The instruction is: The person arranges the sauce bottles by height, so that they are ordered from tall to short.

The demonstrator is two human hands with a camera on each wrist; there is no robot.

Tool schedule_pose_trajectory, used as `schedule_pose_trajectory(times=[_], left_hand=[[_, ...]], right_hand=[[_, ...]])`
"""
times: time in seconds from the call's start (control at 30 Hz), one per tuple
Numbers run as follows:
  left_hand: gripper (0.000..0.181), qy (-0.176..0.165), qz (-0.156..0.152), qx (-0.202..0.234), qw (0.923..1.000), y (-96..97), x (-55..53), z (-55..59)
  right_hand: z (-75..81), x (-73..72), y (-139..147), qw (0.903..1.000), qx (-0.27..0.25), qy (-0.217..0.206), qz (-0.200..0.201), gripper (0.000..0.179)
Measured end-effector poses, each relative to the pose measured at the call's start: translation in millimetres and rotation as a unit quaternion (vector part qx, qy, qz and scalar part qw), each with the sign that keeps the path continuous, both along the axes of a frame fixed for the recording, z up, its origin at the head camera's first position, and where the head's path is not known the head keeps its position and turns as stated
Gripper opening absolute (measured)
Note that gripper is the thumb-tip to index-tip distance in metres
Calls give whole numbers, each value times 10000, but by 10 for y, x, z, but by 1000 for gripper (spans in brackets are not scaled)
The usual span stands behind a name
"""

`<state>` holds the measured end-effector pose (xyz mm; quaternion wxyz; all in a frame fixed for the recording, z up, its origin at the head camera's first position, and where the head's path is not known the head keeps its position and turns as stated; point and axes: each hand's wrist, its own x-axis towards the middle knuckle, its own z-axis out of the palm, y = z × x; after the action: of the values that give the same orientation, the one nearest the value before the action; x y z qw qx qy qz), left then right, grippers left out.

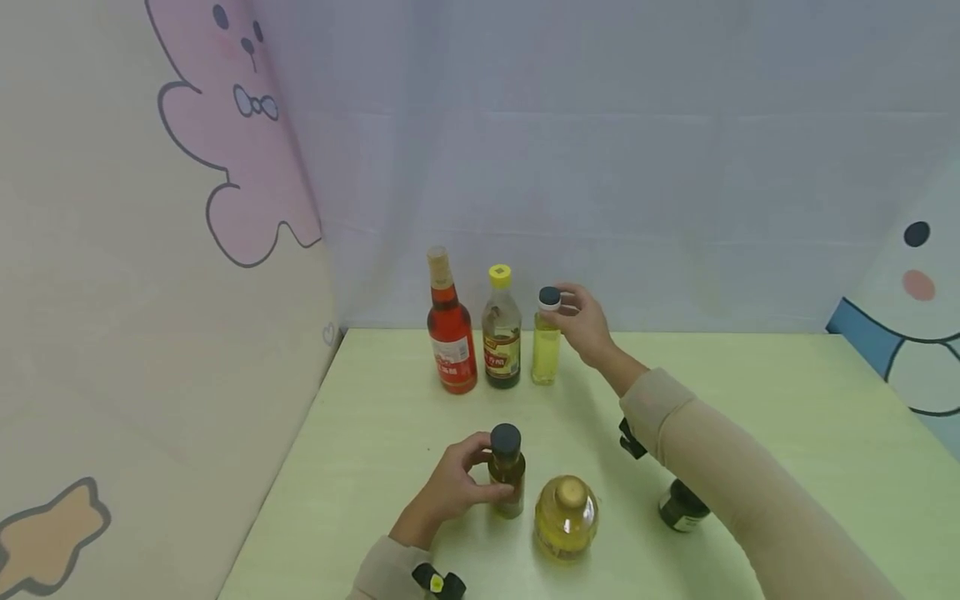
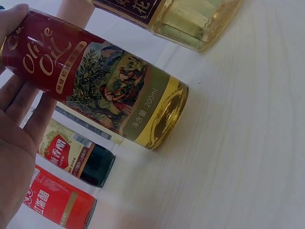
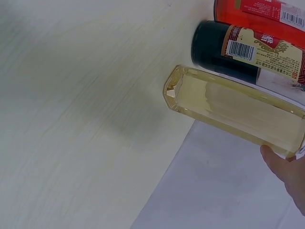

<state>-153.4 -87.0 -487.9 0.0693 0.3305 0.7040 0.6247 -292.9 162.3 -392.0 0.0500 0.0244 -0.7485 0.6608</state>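
Observation:
My left hand [image 1: 454, 481] grips a small olive oil bottle [image 1: 507, 471] with a black cap, thumb on one side. Its red and green "Olive Oil" label [image 2: 102, 76] faces the left wrist camera. Farther back, my right hand [image 1: 585, 323] pinches a slim bottle of pale yellow liquid [image 1: 546, 350] near its white neck, below a dark cap. In the right wrist view this bottle [image 3: 233, 102] shows a bare, faceted side, with the thumb by its neck. Just left of it stand a yellow-capped vinegar bottle [image 1: 502, 333] and a tall red bottle [image 1: 452, 342].
A rounded bottle of golden oil [image 1: 566, 517] stands right of the olive oil. Beyond it, a small dark jar [image 1: 682, 507] is partly covered by my right sleeve [image 1: 720, 450]. A pale curtain [image 1: 600, 183] closes off the back of the light table [image 1: 360, 417].

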Motion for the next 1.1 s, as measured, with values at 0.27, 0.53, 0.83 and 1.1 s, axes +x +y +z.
schedule_pose_trajectory(times=[0.27,0.53,0.83,1.1], left_hand=[[47,-46,53,-23,10000,-7,-1,20],[52,-279,108,-134,9995,-8,0,53],[50,-117,55,-75,9999,-1,6,39],[49,-69,0,7,10000,8,17,35]], right_hand=[[37,3,-13,9999,142,-51,83,55],[67,27,-1,9995,273,-128,126,60],[106,45,27,9987,395,-288,163,65],[183,107,96,9957,570,-605,401,73]])
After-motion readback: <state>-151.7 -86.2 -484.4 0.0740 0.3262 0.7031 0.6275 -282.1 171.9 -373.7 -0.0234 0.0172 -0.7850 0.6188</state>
